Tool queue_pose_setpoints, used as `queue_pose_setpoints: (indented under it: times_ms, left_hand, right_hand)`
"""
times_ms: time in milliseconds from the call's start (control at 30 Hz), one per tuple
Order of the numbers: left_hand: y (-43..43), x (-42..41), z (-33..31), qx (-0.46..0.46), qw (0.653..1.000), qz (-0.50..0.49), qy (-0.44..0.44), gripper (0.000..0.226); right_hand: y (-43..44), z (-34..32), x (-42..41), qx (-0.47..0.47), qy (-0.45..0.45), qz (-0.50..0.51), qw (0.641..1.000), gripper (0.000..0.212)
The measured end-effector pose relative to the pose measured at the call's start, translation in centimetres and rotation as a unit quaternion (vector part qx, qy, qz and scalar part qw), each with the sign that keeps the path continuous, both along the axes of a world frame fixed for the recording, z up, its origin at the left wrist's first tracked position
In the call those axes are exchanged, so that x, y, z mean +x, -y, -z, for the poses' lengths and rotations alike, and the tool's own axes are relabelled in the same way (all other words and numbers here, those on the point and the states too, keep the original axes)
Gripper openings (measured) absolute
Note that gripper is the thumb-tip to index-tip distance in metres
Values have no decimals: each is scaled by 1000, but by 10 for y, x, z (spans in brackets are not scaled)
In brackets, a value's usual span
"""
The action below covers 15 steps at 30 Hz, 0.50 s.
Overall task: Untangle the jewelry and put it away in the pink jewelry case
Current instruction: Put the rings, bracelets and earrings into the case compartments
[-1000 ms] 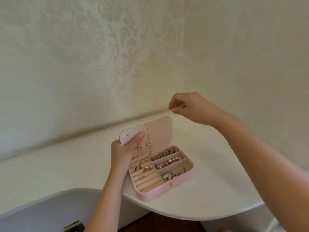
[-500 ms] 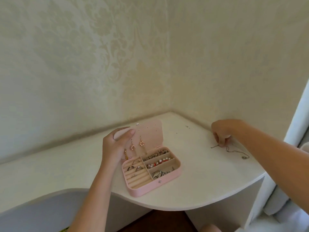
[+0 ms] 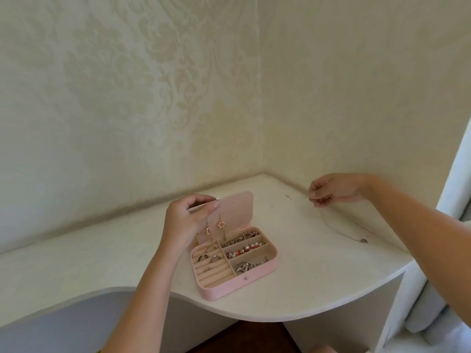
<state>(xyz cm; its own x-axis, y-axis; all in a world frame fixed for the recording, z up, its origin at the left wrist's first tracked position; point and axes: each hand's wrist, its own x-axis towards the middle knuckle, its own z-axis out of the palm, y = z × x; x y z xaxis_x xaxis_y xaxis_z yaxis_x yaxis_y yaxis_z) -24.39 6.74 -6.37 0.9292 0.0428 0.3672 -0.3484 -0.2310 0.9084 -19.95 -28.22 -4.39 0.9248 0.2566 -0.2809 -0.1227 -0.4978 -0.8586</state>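
Left hand (image 3: 186,221) grips the upper left corner of the lid (image 3: 237,207): fingers curled over the top edge, thumb on the inner face. The lid stands propped open, tilted back.

Pink rectangular jewelry case (image 3: 224,289) sits on the white corner desk (image 3: 305,276), close to the curved front edge. Its front left corner is nearest that edge, where the edge dips inward.

Contents:
- Two gold drop earrings (image 3: 220,224) hang on the lid's inner face.
- Left half: beige ring rolls with a few silver rings (image 3: 212,258).
- Right half, far slot: dark beaded strand (image 3: 240,238).
- Middle slot: pearl and red beads (image 3: 246,249).
- Near slot: silver pieces (image 3: 244,266).

Right hand (image 3: 335,191) is near the desk's right wall edge, fingertips pinched narrow on one end of the thin silver chain necklace (image 3: 328,225). The chain trails along the desk toward the right front corner and ends at a small pendant (image 3: 363,240), which lies flat, well apart from the case.

Room: a broad strip of white top separates case and chain. Another runs left of the case along the back wall edge. The back corner holds only a few small dark specks (image 3: 288,196).

Cream patterned wallpaper (image 3: 178,98) closes off the back and right edges. A pale curtain (image 3: 453,225) hangs past the right end.
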Motion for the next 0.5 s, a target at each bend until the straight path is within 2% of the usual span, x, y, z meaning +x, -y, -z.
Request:
queue_pose_setpoints:
  times_ms: [200, 333, 500]
  left_hand:
    - [1, 0, 0, 69, 997, 7, 17, 11]
    - [4, -4, -6, 131, 991, 19, 35, 15]
    - [5, -11, -11, 184, 982, 24, 27, 14]
  right_hand:
    - [-18, -30, -3, 120, 42, -26, 992, 8]
    - [-34, -42, -5, 218, 81, -11, 973, 19]
    - [-56, -55, -11, 283, 89, -42, 954, 14]
